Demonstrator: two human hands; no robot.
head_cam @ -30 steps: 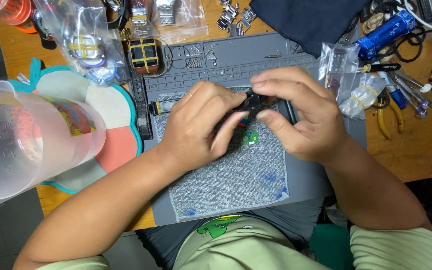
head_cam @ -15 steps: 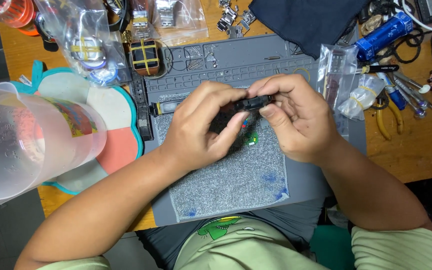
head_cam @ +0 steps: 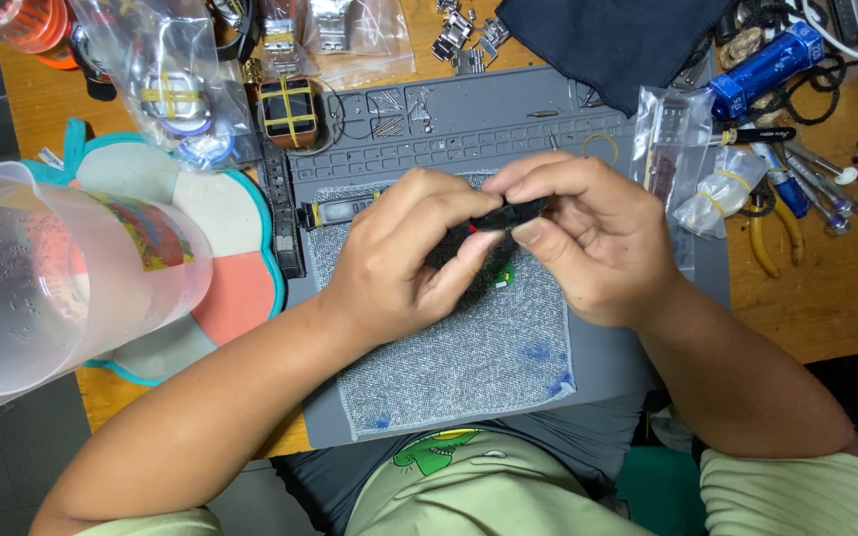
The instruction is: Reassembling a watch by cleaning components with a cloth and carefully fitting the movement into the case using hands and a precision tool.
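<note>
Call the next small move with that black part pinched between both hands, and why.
Probably lower it toward the grey cloth before working it further. Both the left hand and right hand pinch the small black part in the air, with a small green board showing just beneath. Anything that drops would land on cloth, not the cluttered wooden bench.

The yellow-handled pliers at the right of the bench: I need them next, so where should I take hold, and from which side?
Take the yellow-handled pliers by the two curved handles, coming from above with the right hand. The handles lie flat on the wooden bench, spread towards you, while the jaw end sits under the other tools.
</note>
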